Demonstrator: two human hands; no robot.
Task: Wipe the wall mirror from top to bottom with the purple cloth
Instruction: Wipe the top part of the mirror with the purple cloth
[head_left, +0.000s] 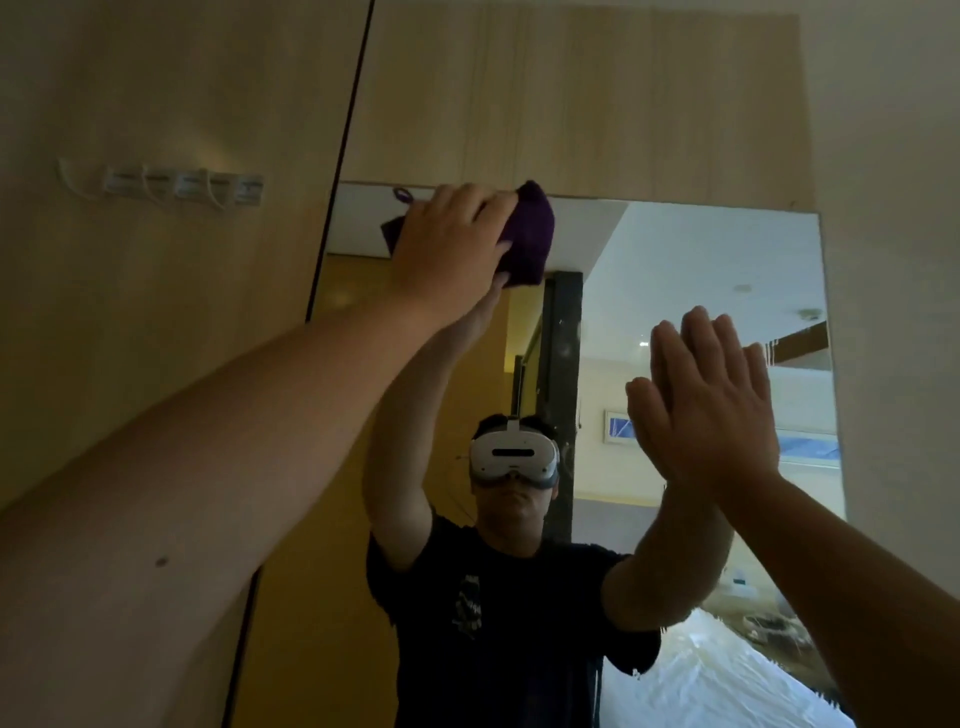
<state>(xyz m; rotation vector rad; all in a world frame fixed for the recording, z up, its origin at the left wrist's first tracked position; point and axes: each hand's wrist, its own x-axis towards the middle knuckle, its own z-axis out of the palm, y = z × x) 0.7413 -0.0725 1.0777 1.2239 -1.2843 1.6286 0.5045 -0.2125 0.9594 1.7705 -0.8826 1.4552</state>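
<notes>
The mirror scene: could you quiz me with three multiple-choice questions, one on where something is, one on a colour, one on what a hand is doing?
1. Where on the mirror is the cloth?
A. top left corner
B. bottom edge
C. right edge

2. What colour is the cloth?
A. yellow
B. purple
C. white

3. How is the right hand held?
A. clenched in a fist
B. gripping a bottle
C. flat, fingers straight

Answers:
1 A, the left hand grips it just under the top edge.
2 B, dark purple.
3 C, the open palm faces the glass.
</notes>
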